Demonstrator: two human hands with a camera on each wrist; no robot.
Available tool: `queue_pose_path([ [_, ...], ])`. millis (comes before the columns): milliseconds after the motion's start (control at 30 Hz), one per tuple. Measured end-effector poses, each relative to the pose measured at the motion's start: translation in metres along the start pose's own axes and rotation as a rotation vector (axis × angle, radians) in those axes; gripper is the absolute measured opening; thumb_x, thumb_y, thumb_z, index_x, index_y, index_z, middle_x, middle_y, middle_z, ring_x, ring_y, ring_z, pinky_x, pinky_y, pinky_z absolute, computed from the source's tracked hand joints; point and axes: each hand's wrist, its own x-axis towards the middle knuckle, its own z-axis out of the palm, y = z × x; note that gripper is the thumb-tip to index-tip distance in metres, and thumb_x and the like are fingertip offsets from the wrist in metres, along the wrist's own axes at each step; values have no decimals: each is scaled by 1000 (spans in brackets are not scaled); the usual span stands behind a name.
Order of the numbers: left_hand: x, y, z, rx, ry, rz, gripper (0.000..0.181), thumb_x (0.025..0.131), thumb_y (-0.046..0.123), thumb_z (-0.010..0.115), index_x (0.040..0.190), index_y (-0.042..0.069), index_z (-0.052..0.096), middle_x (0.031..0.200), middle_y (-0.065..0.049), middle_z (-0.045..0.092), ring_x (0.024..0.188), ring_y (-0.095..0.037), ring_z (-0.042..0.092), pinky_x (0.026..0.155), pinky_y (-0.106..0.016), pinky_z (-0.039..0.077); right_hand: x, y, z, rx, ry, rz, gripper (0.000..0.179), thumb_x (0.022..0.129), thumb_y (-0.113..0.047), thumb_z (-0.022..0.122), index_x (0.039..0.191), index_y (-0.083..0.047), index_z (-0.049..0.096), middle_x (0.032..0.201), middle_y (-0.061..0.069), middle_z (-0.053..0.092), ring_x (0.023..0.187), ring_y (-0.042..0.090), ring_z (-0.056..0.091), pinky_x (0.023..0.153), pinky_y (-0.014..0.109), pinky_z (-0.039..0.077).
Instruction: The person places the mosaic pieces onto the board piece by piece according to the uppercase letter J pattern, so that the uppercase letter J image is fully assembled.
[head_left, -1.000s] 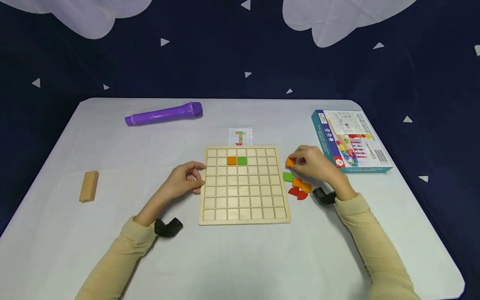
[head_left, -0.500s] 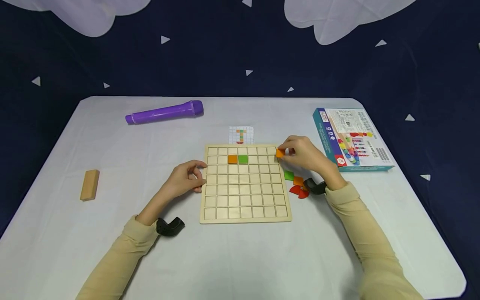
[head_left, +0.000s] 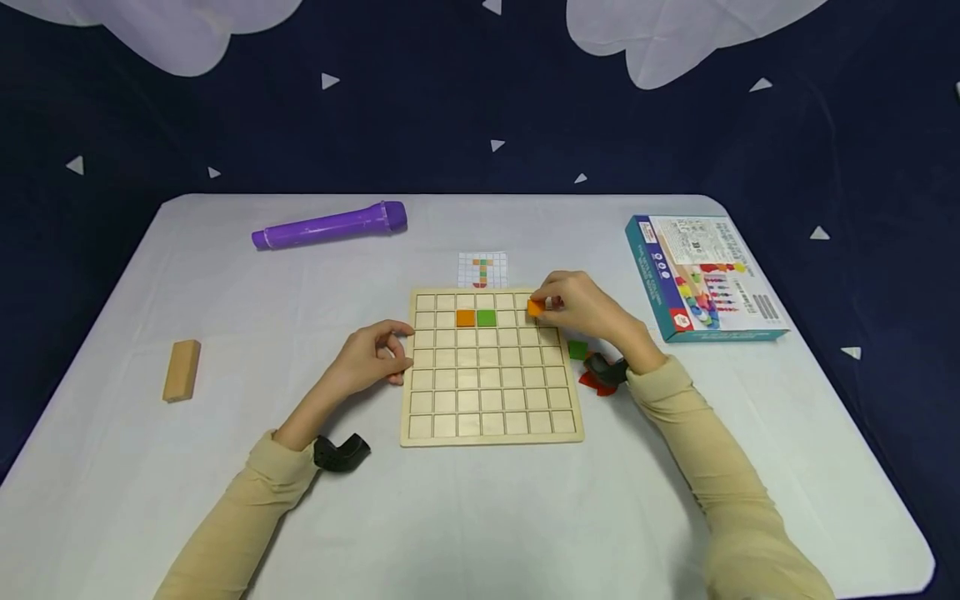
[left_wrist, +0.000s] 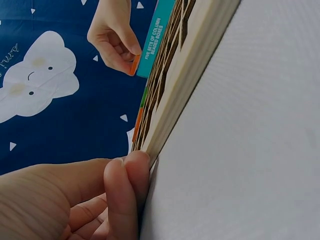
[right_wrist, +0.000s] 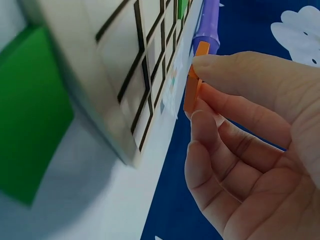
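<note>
A wooden grid board (head_left: 491, 433) lies on the table, with an orange square tile (head_left: 465, 318) and a green square tile (head_left: 486, 318) side by side in its second row from the back. Over the board's back right part, my right hand (head_left: 588, 308) pinches another orange square tile (right_wrist: 192, 90) between thumb and fingers, apart from the surface. My left hand (head_left: 367, 357) rests its fingertips against the board's left edge (left_wrist: 172, 97), the fingers loosely bent. Beyond the board lies a small card (head_left: 482, 270) printed with a coloured pattern.
Right of the board lie a green tile (head_left: 577, 350) and red pieces (head_left: 597, 384), partly hidden by the right wrist's black camera (head_left: 606, 369). A printed box (head_left: 705, 279) stands at back right. A purple microphone-shaped tube (head_left: 330, 227) lies at back left, a wooden block (head_left: 182, 371) far left.
My right hand has carried the orange tile from beside the board leftward over its back right part. The left hand has stayed at the board's left edge.
</note>
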Motion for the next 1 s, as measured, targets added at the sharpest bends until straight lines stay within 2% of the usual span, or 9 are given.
queue_pose_path([
  [300, 2, 3, 1, -8, -1, 28, 47, 82, 0, 65, 126, -5, 48, 78, -8, 58, 54, -7, 60, 54, -24, 55, 6, -5, 8, -20, -24, 1, 26, 82, -12, 71, 104, 1, 71, 96, 13, 68, 77, 18, 60, 66, 28, 52],
  [533, -1, 2, 0, 0, 11, 12, 47, 82, 0, 65, 125, -5, 49, 78, -7, 57, 54, -8, 60, 53, -23, 55, 13, -10, 14, -4, -52, -10, 25, 82, -8, 70, 105, 0, 70, 95, 13, 67, 72, 16, 53, 63, 25, 47],
  [1000, -1, 3, 0, 0, 9, 24, 46, 82, 0, 65, 125, -6, 49, 77, -7, 58, 53, -7, 60, 52, -23, 55, 24, -14, 23, -15, -109, -16, 23, 81, -5, 69, 103, 2, 70, 92, 14, 66, 72, 17, 52, 62, 24, 45],
])
